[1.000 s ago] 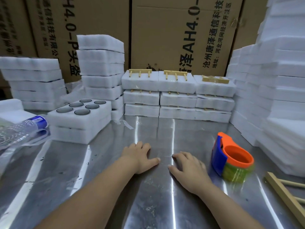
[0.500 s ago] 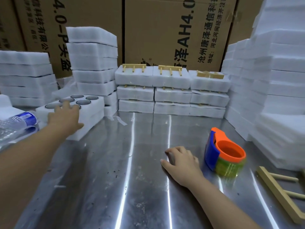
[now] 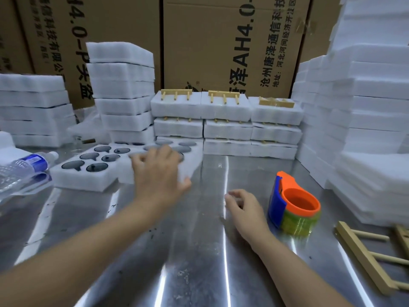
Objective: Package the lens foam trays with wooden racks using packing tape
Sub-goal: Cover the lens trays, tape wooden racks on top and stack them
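The fingers of the left hand curled over the near edge of a lens foam tray, seemingly gripping it, though blur hid the exact hold. The tray sat ahead, left of centre, with its long axis across the view. The right hand rested loose and empty on the tabletop, just beside the tape dispenser. The wooden rack lay farther right, nearer that hand.

Reflective metal tabletop, printed cardboard cartons behind, streaky glare, perhaps overhead lights
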